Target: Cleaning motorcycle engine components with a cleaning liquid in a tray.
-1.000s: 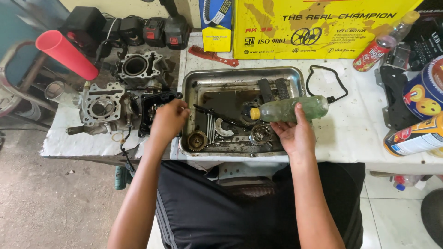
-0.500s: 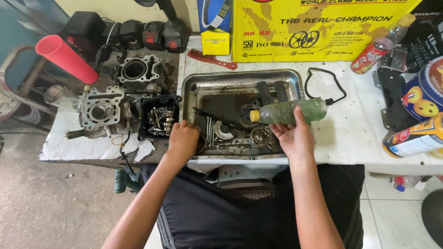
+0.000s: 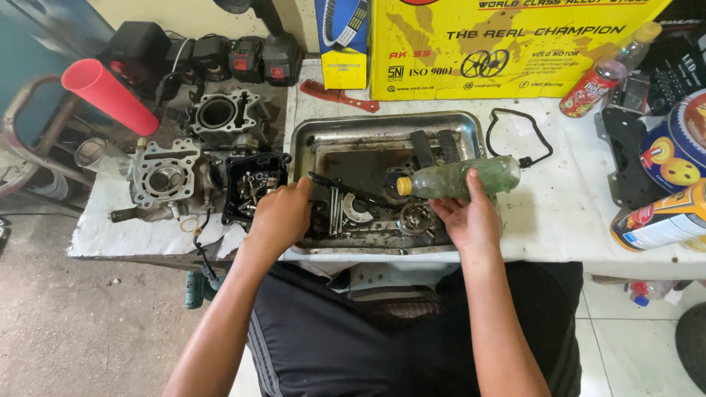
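1. White-covered workbench (image 3: 559,220), grimy, seen from above; person seated at its near edge, dark clothing over the lap.
2. Left hand (image 3: 281,215) rests on the left rim of the metal tray (image 3: 309,140), fingers curled down into it; whether they pinch anything, cannot tell.
3. Right hand (image 3: 471,218) grips a clear green plastic bottle (image 3: 460,179), held on its side, yellow cap pointing left over the tray.
4. Tray holds oily small parts: a round gear piece (image 3: 417,217), bolts, dark rubber strips.
5. Left of tray: black engine cover (image 3: 254,184), silver cylinder head (image 3: 165,175), red tube (image 3: 110,95).
6. Right: black gasket loop (image 3: 540,143).
7. Far edge: yellow box (image 3: 507,48), red comb (image 3: 338,95), power-tool batteries (image 3: 246,59).
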